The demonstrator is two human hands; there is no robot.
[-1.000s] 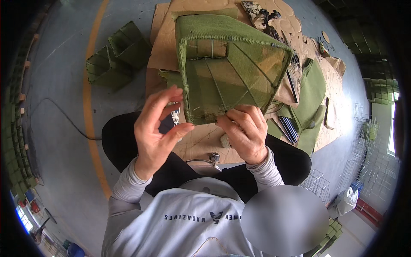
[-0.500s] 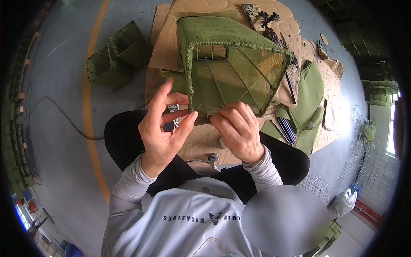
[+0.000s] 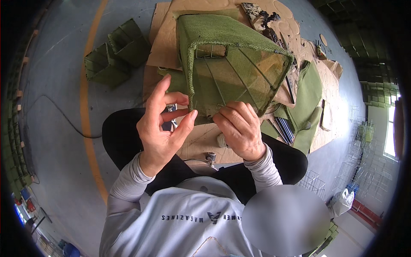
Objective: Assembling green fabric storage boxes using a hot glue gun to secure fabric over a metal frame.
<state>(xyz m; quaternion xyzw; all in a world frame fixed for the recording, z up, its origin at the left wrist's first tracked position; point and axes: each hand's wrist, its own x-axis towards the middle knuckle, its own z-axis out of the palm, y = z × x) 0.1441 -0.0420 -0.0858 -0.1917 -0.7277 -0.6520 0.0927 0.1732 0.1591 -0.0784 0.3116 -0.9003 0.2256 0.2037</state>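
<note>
A green fabric-covered wire basket [image 3: 214, 32] lies tilted in front of me with its open side facing me. Bare wire ribs run along its inside, and a small opening shows at its far end. My left hand [image 3: 161, 124] pinches the near left corner between thumb and lower fingers, the index finger raised clear. At the near edge, my right hand [image 3: 240, 130] is closed with thumb and fingers pressed together. What sits in that pinch is too small to make out. Rough stitching runs along the basket's rim.
Brown cardboard [image 3: 205, 139] lies beneath the work. Green cloth pieces [image 3: 306, 103] and dark rods [image 3: 284, 128] are to the right, a tangle of dark scraps [image 3: 267, 21] beyond. Two green baskets [image 3: 105, 66] stand on the floor at left, near a black cable [image 3: 60, 111]. Wire frames [image 3: 364, 158] are far right.
Both hands stay at the basket's near edge. My right hand has shifted very slightly to the right. The basket has barely moved.
</note>
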